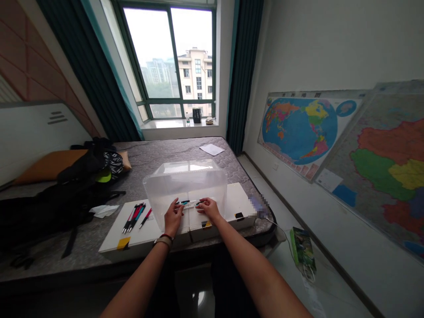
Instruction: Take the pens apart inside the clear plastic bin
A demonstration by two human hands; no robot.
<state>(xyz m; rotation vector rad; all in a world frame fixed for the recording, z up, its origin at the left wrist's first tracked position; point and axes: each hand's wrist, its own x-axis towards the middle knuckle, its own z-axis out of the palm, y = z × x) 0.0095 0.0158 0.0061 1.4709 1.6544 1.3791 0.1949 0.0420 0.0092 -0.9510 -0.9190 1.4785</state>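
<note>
My left hand (173, 217) and my right hand (208, 208) meet in front of a clear plastic bin (185, 183) that stands on white flat boxes (145, 234). Both hands pinch the ends of a thin pen (189, 203) held level between them, right at the bin's near wall. A watch sits on my left wrist. Left of the hands, several red, black and teal pens (135, 217) lie in a loose bundle on the white box.
The boxes rest on a bare grey mattress (149, 154). Black bags and an orange cushion (53, 176) lie at the left, crumpled white paper (102, 210) beside them, a paper sheet (212, 149) at the far end. Maps hang on the right wall; a green bag (303, 247) is on the floor.
</note>
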